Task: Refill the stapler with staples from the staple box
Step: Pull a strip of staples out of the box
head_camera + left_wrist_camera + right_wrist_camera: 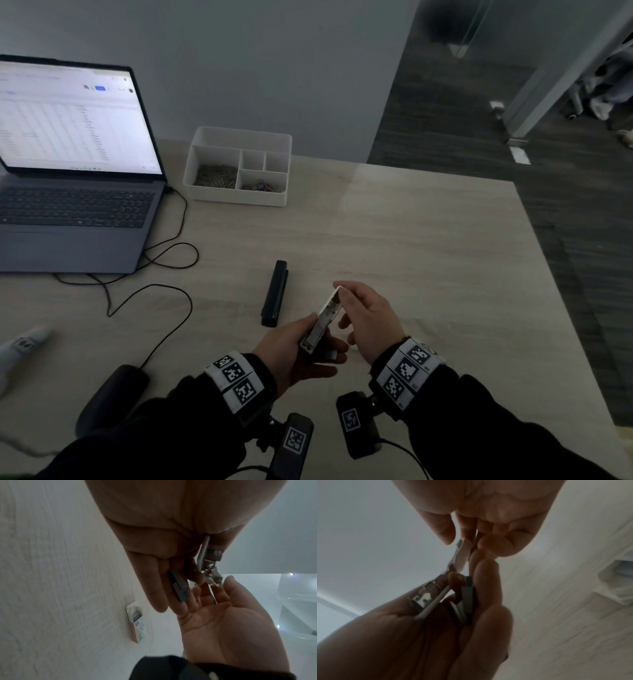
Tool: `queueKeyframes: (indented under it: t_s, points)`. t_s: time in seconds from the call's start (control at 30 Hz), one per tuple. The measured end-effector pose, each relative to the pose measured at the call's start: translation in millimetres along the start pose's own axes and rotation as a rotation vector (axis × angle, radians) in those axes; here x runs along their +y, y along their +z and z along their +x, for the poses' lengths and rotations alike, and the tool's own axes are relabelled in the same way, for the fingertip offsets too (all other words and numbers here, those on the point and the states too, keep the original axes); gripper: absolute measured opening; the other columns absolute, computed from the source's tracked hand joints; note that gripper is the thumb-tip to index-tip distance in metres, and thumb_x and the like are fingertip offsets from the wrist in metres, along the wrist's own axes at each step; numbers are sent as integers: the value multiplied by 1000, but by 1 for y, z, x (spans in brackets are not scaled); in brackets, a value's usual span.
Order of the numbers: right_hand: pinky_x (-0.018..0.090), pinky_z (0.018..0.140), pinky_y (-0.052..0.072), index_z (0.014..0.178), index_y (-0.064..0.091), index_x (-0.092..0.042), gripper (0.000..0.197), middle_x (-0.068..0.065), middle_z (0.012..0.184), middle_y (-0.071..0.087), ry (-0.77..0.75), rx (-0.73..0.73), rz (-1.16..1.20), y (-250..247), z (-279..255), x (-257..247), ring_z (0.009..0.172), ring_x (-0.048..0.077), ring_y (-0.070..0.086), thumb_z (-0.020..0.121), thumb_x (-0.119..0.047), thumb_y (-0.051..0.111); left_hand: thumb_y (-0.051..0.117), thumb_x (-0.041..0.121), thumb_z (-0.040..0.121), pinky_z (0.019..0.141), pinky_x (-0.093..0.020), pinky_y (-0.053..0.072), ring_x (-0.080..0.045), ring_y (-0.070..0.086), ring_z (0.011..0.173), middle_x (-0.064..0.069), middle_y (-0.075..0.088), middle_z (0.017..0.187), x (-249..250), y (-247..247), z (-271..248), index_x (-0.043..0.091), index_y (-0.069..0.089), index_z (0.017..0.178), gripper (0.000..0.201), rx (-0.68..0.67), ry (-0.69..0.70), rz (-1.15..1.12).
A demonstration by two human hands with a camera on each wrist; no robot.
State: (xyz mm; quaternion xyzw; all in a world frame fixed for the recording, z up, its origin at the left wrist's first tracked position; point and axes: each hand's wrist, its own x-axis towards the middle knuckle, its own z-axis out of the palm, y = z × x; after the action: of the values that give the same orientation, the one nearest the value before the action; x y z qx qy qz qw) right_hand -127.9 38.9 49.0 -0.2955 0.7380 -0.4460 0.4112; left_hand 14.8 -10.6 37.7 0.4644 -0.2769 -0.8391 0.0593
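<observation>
I hold a small white stapler (325, 318) above the table's near edge, swung open so its metal magazine (426, 596) shows. My left hand (298, 346) grips its lower end, with a grey part (178, 586) between the fingers. My right hand (363, 315) pinches the raised white top arm (462, 553) at its far tip. The staple box (136, 623), pale with an open flap and a red mark, lies flat on the table under my hands. In the head view the hands hide it.
A black oblong object (274, 293) lies just left of my hands. A white divided tray (239, 168) with clips stands at the back. An open laptop (75, 171) and its black cable (164, 298) take up the left. The table edge (561, 308) runs along the right.
</observation>
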Motion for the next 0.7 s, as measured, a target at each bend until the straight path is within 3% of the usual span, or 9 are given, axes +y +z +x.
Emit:
queueKeyframes:
  t_s: [0.1, 0.23, 0.33, 0.43, 0.53, 0.63, 0.7]
  points:
    - [34, 58, 54, 97, 67, -34, 13, -7, 81, 67, -90, 18, -4, -1, -3, 2, 69, 13, 63, 93, -28, 56, 36, 38, 102, 80, -43, 56, -32, 71, 83, -20, 74, 89, 1, 0, 0, 2, 64, 94, 46, 25, 0, -11]
    - [17, 60, 49, 97, 62, -34, 18, -11, 89, 64, -254, -37, -156, 1, -13, 9, 77, 5, 61, 83, -24, 69, 36, 37, 103, 80, -45, 55, -31, 68, 78, -18, 72, 87, 0, 1, 0, -2, 65, 113, 50, 76, 38, -11]
    - [17, 60, 47, 94, 59, -33, 23, -13, 93, 60, -341, -74, -238, 4, -17, 15, 75, 6, 59, 77, -26, 73, 41, 38, 102, 81, -47, 57, -33, 69, 83, -20, 72, 93, -1, 3, 0, 6, 69, 109, 43, 103, 53, -22]
    - [14, 82, 42, 91, 57, -30, 27, -12, 109, 59, -474, -127, -365, 7, -17, 23, 102, 3, 55, 72, -32, 76, 42, 39, 101, 80, -48, 57, -35, 67, 83, -21, 69, 87, -2, 4, 2, 1, 67, 109, 46, 124, 61, -45]
    - [29, 100, 41, 91, 49, -41, 31, -13, 130, 56, -393, -179, -422, 7, -18, 25, 122, 7, 50, 73, -41, 74, 39, 44, 101, 82, -50, 58, -33, 66, 79, -19, 67, 83, -4, 2, 4, -1, 66, 110, 53, 118, 55, -34]
    - [32, 92, 49, 97, 51, -37, 31, -13, 113, 64, -291, -221, -374, 7, -17, 25, 109, 5, 58, 75, -44, 72, 45, 54, 95, 86, -49, 58, -27, 66, 71, -12, 67, 72, -5, 0, 6, 4, 66, 110, 56, 116, 15, -28]
    - [25, 85, 49, 98, 51, -37, 33, -12, 103, 64, -281, -200, -375, 8, -16, 26, 103, 4, 58, 73, -47, 70, 54, 56, 90, 86, -46, 57, -25, 65, 71, -9, 66, 75, -6, -1, 8, 4, 67, 105, 55, 113, -9, 32]
